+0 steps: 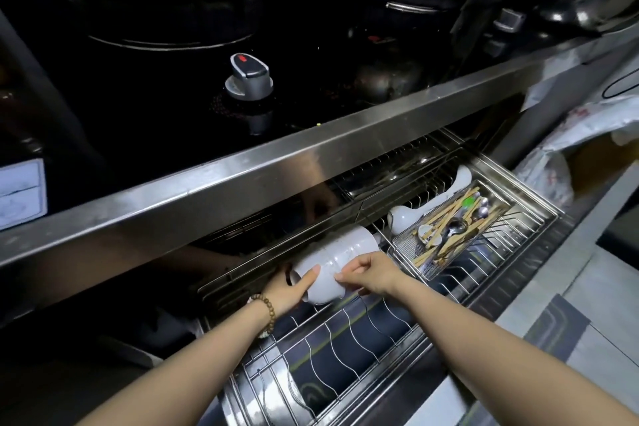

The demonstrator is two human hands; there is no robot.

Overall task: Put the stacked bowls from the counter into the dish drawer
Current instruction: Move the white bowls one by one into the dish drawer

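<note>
Left hand (287, 290), right hand (375, 273) grip stacked bowls (340, 252) tipped sideways, probably to seat in dish drawer (328, 349) beneath.

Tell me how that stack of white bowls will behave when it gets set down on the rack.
The stack of bowls lies on its side, so it may roll unless the wire rack catches it. Nested and glossy, the bowls could slide apart; the left hand and right hand both hold it. Probably ceramic, so heavy and chippable.

left hand (287, 290) – fingers hidden behind the stacked bowls (337, 261).
</note>
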